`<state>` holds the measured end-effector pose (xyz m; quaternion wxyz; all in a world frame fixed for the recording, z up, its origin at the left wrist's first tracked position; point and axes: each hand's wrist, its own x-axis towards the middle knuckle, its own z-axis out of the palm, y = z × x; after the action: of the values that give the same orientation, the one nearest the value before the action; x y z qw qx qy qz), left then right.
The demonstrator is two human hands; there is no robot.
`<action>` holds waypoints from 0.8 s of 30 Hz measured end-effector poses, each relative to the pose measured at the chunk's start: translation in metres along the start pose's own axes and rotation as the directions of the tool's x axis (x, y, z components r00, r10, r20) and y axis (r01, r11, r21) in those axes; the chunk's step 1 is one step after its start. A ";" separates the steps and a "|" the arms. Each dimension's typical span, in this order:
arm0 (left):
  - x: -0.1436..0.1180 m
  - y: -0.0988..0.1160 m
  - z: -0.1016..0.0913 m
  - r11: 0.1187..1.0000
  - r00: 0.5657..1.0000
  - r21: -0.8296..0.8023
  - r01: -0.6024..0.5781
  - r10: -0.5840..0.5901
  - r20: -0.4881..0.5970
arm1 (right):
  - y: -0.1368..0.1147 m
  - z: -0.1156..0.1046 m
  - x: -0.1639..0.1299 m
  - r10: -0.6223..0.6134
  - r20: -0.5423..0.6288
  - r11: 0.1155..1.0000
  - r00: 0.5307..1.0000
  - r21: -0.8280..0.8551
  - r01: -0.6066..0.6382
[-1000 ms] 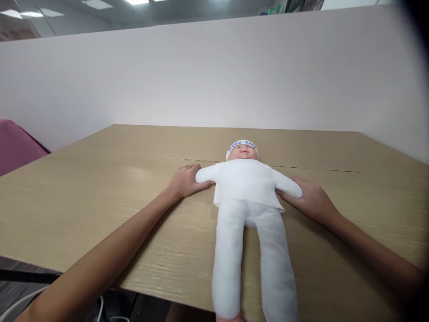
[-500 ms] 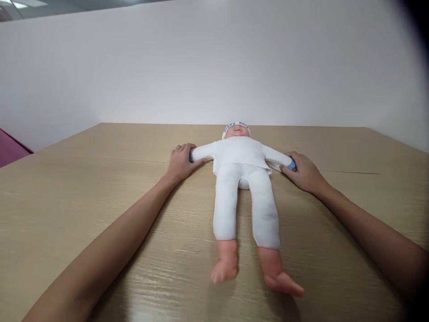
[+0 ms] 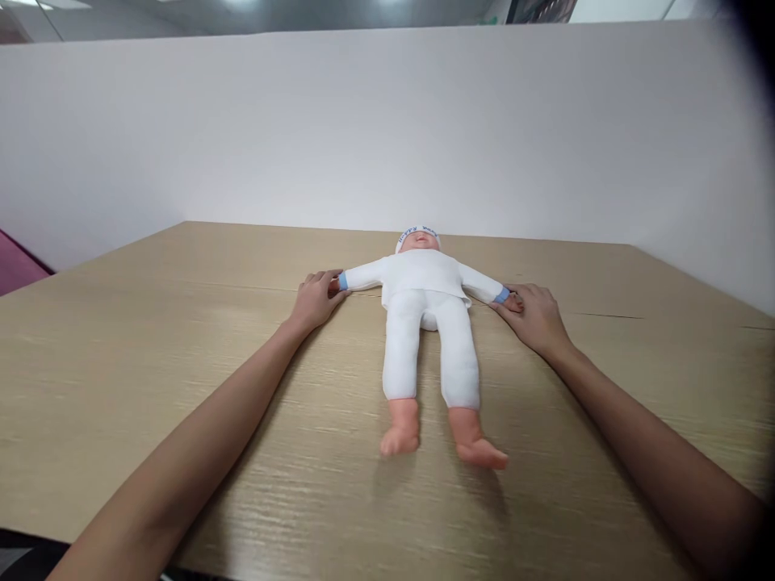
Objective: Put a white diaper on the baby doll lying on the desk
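A baby doll (image 3: 425,278) in a white top, white trousers and a white hat with blue lettering lies face up on the wooden table. Its arms are stretched out to both sides, and its bare feet point toward me. My left hand (image 3: 316,300) is closed around the doll's hand at the left, just beyond the blue cuff (image 3: 342,281). At the right, my right hand (image 3: 535,317) holds the doll's other hand (image 3: 514,302) between thumb and fingers, beside the other blue cuff (image 3: 502,295).
The pale wooden table (image 3: 291,484) reaches back to a white partition wall (image 3: 387,129). A pink surface (image 3: 19,265) shows at the far left. Thin seams run across the tabletop. Something dark lies below the table's near left edge.
Both hands have slid outward from the doll's cuffs onto its hands, so the blue cuffs now show. The camera view has tilted up and back, and the doll looks smaller.
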<state>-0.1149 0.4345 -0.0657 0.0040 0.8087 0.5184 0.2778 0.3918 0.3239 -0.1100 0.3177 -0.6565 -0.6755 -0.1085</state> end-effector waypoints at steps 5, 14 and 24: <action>-0.007 0.000 -0.004 1.000 1.000 0.015 0.011 -0.011 -0.008 | 0.005 0.003 -0.004 -0.010 -0.026 1.000 1.000 -0.015 0.010; -0.005 -0.001 -0.001 0.997 0.999 0.059 0.049 -0.047 -0.022 | 0.013 0.010 -0.001 -0.035 -0.087 0.999 0.996 -0.022 0.033; -0.006 -0.003 0.001 0.995 0.997 0.076 0.060 -0.057 -0.048 | 0.016 0.010 0.000 0.015 -0.105 1.000 0.994 -0.019 -0.017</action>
<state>-0.1189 0.4311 -0.0699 -0.0308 0.7862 0.5523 0.2757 0.4039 0.3314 -0.1225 0.3469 -0.6585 -0.6515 -0.1470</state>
